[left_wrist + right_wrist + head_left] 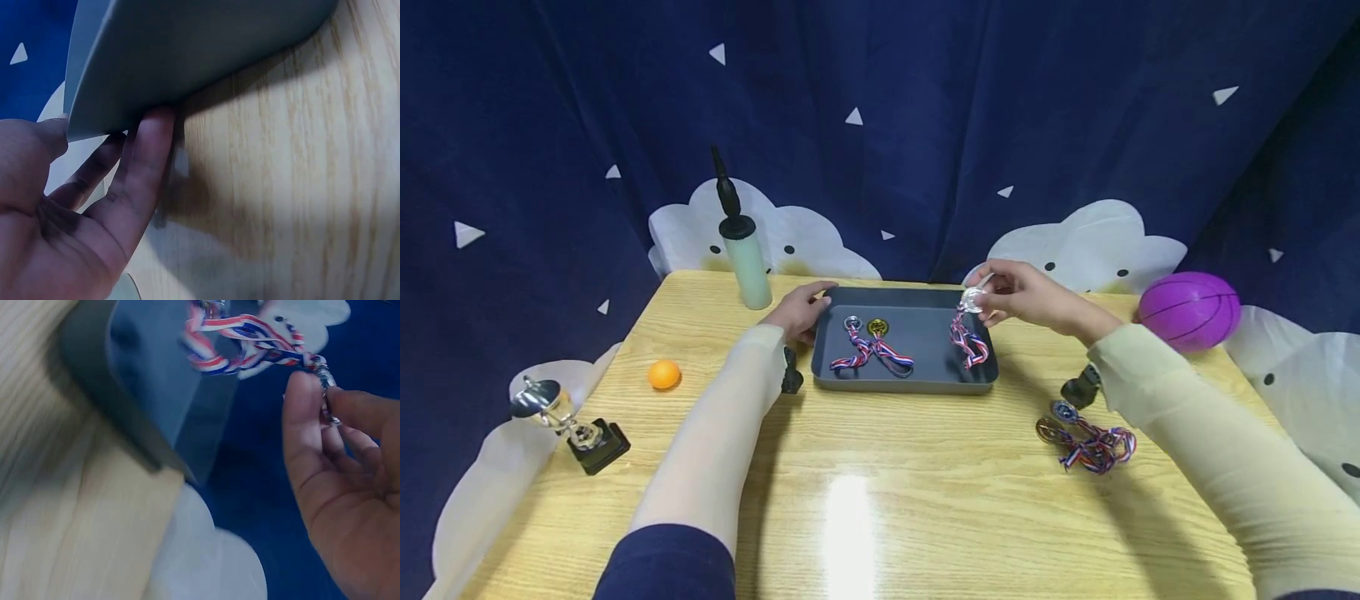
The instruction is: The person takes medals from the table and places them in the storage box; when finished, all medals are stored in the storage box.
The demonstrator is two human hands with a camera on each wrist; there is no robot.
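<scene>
Now the right hand [1022, 293] pinches a silver medal [973, 299] between thumb and fingertips, holding it above the far right corner of the grey tray [917, 379]. The medal's striped ribbon [967, 342] hangs nearly straight down from it, long axis close to vertical, and its lower loops bunch on the tray floor at the right side. In the right wrist view the ribbon runs taut from the fingers [304, 425] across to the tray, and the fingers curl close round the medal's ring. The right forearm reaches in from the tray's right, wrist raised off the table.

The left hand [799, 312] sits at the tray's far left corner; the left wrist view shows the thumb on top of the rim and the fingers [147, 162] tucked under the tray's edge, a light grip on that corner. The left forearm lies along the table on the tray's left.

Inside the tray, left of the hanging ribbon, lie two more medals [871, 340] with ribbons tangled together. Near the tray's right front, out on the wooden table [880, 500], another bunch of medals [1086, 440] rests beneath the right sleeve.
</scene>
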